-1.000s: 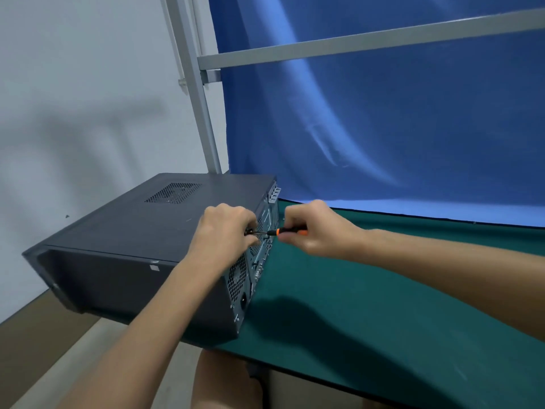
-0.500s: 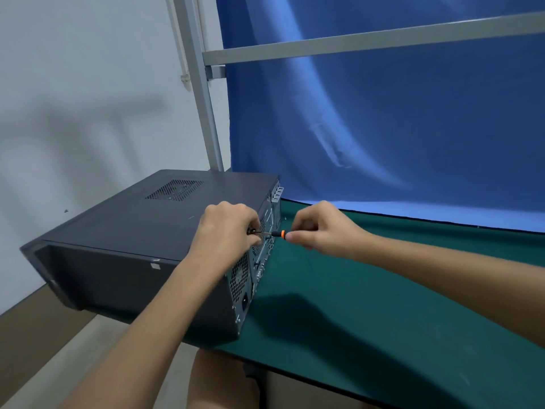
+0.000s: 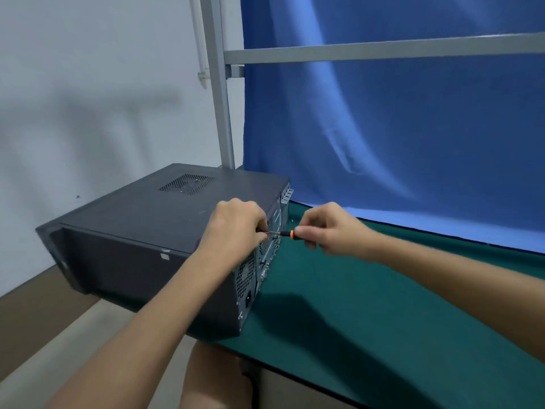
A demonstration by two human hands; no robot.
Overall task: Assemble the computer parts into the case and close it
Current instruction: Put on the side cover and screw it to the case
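Observation:
A dark grey computer case (image 3: 141, 228) lies on its side on the green table mat (image 3: 368, 314), its side panel on and its vented rear panel (image 3: 250, 273) facing right. My left hand (image 3: 236, 228) curls over the case's top rear edge and pinches the metal shaft of a small screwdriver (image 3: 283, 233). My right hand (image 3: 330, 231) grips the screwdriver's orange and black handle, which is mostly hidden in the fingers. The tip points left at the rear panel edge and is hidden behind my left fingers.
The case's left part overhangs the table's left edge above the floor. A blue cloth backdrop (image 3: 398, 128) hangs behind the table on a grey metal frame (image 3: 219, 93). A white wall is at the left. My knee (image 3: 215, 379) shows below the front table edge.
Both hands stay at the rear panel edge. My right hand's fingers have shifted on the handle, so less of the orange shows. The camera view has drifted slightly.

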